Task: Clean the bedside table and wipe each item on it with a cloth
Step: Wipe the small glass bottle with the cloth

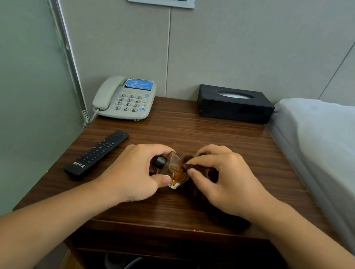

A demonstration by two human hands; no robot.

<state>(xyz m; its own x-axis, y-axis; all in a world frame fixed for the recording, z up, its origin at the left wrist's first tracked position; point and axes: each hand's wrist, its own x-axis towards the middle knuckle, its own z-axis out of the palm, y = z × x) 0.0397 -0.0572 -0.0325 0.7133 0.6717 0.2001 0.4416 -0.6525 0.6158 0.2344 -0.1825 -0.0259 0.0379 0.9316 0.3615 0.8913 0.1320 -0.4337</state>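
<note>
Bedside table (194, 127), dark wood grain, fills frame centre. Left to right.

Remote (96, 153), black, lies flat at 9 o'clock of the hands, angled with its top toward 1 o'clock, near the table's left edge.

Phone (124, 98), beige corded, keypad visible, sits at the table's 11 o'clock corner against the wall; coiled cord hangs off the left side.

Left hand (134, 171) grasps a small glass bottle (173, 171): amber liquid, black cap (160, 162), tipped over with the cap toward 10 o'clock. Thumb on the near face, fingers curled over the top. Bottle is at table centre; can't tell if it touches the wood.

Right hand (220, 178) sits just at 3 o'clock of the bottle, fingers pinched on a dark brown cloth (201, 174), pressing it against the bottle's right side. Rest of the cloth is bunched under the palm, hard to separate from the table.

Tissue box (234, 104), black, oval opening, at the 1 o'clock corner by the wall.

Bed (328, 146), grey sheet, touches the table's right edge.
</note>
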